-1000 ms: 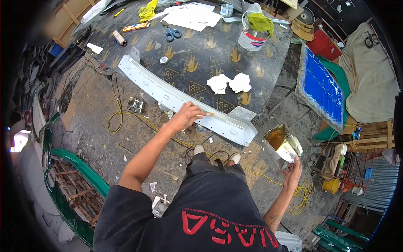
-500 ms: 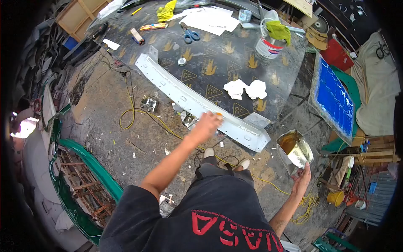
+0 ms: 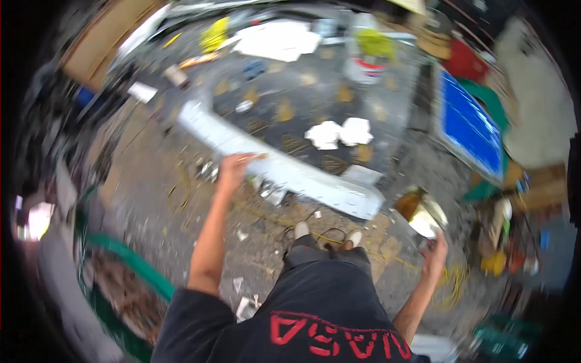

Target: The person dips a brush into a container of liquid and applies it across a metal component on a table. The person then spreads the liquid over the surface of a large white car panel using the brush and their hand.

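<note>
A long pale grey curved panel (image 3: 272, 163) lies along the front edge of the dark patterned table. My left hand (image 3: 233, 170), blurred, is at the panel's near edge, left of its middle, and pinches a small pale tool (image 3: 257, 156) with an orange tip over the panel. What kind of tool it is cannot be made out. Off the panel's right end, my right hand (image 3: 434, 249) grips the lower rim of a shiny metallic container (image 3: 428, 219) with an amber inside. The container is tilted, its opening towards me.
Two crumpled white cloths (image 3: 325, 135) lie behind the panel. A white bucket (image 3: 365, 68) with a yellow-green cloth and white sheets (image 3: 279, 40) are farther back. A blue framed panel (image 3: 469, 127) stands right. Yellow cable (image 3: 393, 259) crosses the floor by my feet.
My left hand has moved left along the panel with the small tool. My right hand still holds the container in about the same place. The view has shifted and is blurred.
</note>
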Demonstrator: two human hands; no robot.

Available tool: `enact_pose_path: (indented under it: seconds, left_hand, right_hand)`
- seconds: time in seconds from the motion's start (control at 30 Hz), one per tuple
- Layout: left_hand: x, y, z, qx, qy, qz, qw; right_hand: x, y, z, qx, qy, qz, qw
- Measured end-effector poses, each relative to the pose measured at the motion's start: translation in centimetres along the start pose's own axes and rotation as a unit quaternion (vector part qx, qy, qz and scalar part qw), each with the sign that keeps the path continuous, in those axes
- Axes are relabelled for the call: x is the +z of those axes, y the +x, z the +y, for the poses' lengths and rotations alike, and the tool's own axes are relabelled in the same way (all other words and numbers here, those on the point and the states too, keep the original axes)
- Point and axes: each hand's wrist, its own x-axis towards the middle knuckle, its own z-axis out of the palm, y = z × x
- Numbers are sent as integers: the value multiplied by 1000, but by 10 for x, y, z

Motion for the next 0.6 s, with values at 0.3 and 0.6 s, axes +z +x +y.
enact_pose_path:
  seconds: [0.3, 0.6]
  left_hand:
    - [19, 2, 58, -294, -282, 65, 911]
    - [105, 24, 223, -217, -441, -111, 864]
  right_hand:
    - [-13, -37, -14, -5, 79, 87, 993]
    - [-69, -30, 13, 34, 111, 90, 989]
